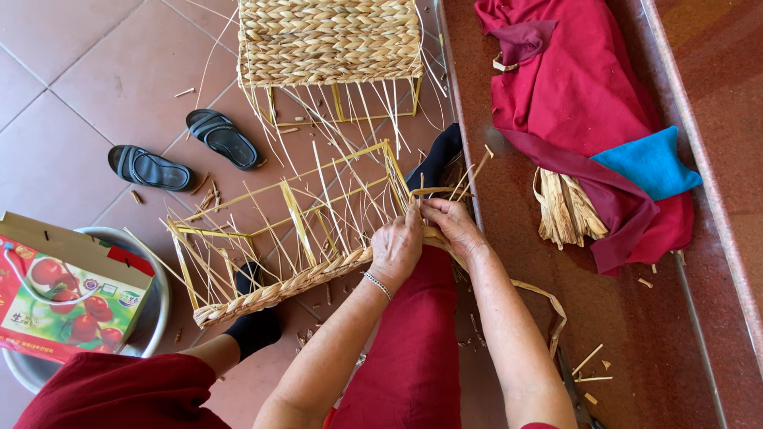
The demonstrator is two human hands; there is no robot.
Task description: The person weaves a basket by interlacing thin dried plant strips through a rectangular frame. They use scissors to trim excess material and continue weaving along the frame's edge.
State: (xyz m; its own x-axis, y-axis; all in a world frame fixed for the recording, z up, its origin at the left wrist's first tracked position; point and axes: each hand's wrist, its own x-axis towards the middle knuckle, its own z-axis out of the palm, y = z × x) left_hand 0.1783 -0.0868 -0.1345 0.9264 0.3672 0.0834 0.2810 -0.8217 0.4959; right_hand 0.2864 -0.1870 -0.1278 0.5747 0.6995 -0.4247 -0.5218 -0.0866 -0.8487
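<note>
A yellow wire basket frame (296,222) lies across my lap with thin straw spokes sticking up and a braided straw band (278,290) woven along its near edge. My left hand (396,248) grips the braid at the frame's right end. My right hand (451,224) pinches straw strands beside it, almost touching the left. A flat straw strip (544,298) trails from my hands down to the right. My legs in red trousers and black socks (253,327) rest under the frame.
A finished woven basket (330,41) stands at the top. Two black sandals (187,151) lie on the tiles at left. A metal basin (156,314) holds a printed carton (67,294). Red cloth (572,95), a blue cloth (648,163) and a straw bundle (564,210) lie on the raised ledge.
</note>
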